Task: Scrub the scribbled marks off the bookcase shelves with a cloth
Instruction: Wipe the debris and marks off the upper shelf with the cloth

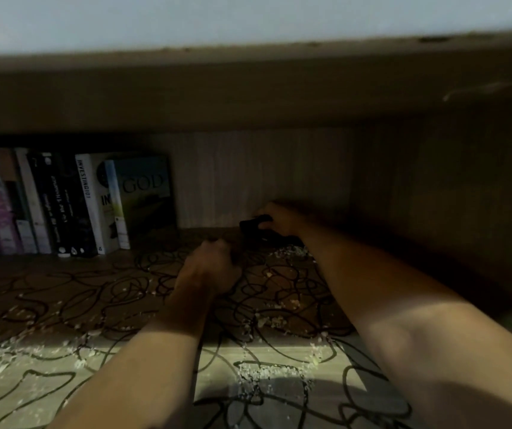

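Deep on the scribbled wooden shelf (93,292), the right hand (279,218) grips a dark bunched cloth (253,226) near the back panel, its long axis running left-right. Left hand (208,264) rests fisted, holding nothing visible.

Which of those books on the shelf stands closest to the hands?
The pale blue book with GOD on its cover, at the right end of the row; the others stand further left of the left hand.
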